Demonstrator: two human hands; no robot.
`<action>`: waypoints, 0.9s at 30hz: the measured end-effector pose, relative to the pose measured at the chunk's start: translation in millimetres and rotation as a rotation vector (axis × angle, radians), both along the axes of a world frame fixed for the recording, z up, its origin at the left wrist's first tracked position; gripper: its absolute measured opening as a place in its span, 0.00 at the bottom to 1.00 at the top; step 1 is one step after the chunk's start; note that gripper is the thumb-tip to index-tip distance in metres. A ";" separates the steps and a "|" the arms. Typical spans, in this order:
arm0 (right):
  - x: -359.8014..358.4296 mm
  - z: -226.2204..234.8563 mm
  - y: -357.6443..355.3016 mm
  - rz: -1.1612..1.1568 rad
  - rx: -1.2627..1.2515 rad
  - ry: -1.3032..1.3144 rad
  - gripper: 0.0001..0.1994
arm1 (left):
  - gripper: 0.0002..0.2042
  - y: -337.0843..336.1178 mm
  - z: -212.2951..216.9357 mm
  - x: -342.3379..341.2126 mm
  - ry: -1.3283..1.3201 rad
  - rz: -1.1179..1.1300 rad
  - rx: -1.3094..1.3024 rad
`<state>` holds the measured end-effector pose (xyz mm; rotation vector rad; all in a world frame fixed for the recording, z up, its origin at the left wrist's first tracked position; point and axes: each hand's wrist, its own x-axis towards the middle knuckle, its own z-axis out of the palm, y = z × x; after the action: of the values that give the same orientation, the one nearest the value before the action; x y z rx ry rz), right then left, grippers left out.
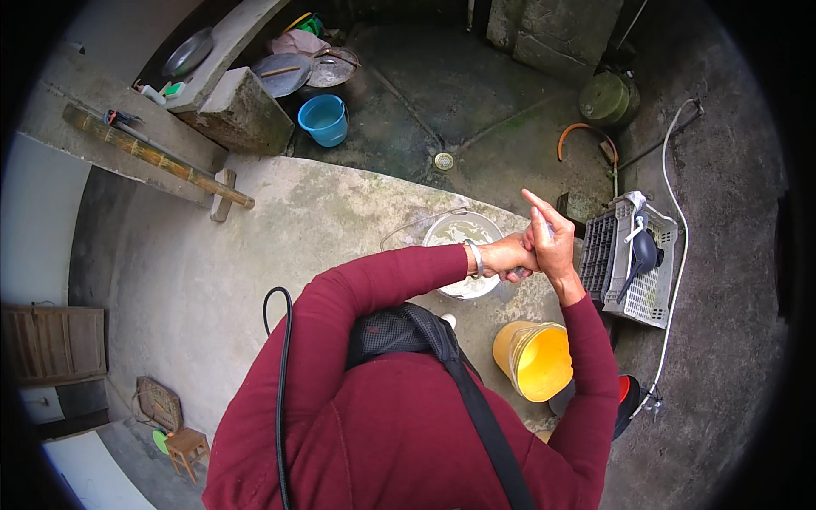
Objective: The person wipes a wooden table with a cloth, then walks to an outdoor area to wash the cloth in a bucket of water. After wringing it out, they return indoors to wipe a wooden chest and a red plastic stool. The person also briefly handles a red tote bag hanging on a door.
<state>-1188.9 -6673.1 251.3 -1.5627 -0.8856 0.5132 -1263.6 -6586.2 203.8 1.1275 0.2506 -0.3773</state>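
A person in a maroon top brings both hands together over the right side of a metal pail [433,231] of cloudy liquid, set near the far edge of a pale concrete surface [255,234]. The left hand [508,253], a silver bangle at its wrist, lies against the right with its fingers curled; the right hand [552,245] points its index finger straight out toward the far edge. A small greyish item [517,271] shows beneath the meeting hands, though from here one cannot tell which hand, if either, grips it. Near the surface's right edge, a yellow bucket [544,364] leaves its mouth in view, close to the right forearm. Just beyond that edge, a pale plastic crate [650,293] bears a dark blue scoop [645,252]. Past the far edge, on the dark lower floor [510,93], a bright blue bucket [324,121] stands beside a concrete block [246,110]. A bamboo pole [161,156] slants toward the surface's far left corner.
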 end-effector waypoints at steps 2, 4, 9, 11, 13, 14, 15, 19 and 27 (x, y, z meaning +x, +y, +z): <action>2.2 -15.2 4.9 -0.052 -0.023 -0.052 0.14 | 0.08 1.2 -11.2 3.1 0.016 0.024 0.061; 5.6 -30.1 12.5 -0.100 -0.043 -0.035 0.14 | 0.07 4.4 -11.7 4.4 0.046 0.054 0.108; 10.5 -54.9 28.1 -0.214 -0.128 -0.087 0.13 | 0.07 14.1 -40.5 11.6 0.075 0.115 0.206; 9.8 -64.2 33.0 -0.252 -0.135 -0.109 0.13 | 0.09 15.2 -48.3 11.6 0.086 0.134 0.276; 9.9 -71.3 38.3 -0.280 -0.150 -0.104 0.12 | 0.09 17.7 -49.1 10.0 0.098 0.151 0.296; 10.0 -73.0 39.4 -0.283 -0.156 -0.115 0.12 | 0.09 18.6 -49.3 9.7 0.104 0.159 0.307; 9.8 -73.3 40.2 -0.289 -0.166 -0.127 0.12 | 0.10 19.3 -51.1 9.9 0.091 0.154 0.308; 12.5 -82.0 42.0 -0.337 -0.144 -0.230 0.11 | 0.10 18.7 -59.6 12.3 0.075 0.156 0.363; 16.4 -89.2 28.2 -0.434 -0.121 -0.191 0.10 | 0.11 4.0 -64.0 20.3 0.010 0.178 0.511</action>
<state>-1172.5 -6644.9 162.0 -1.8738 -0.6364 0.1085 -1243.4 -6582.2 139.8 1.5904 0.4695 -0.1614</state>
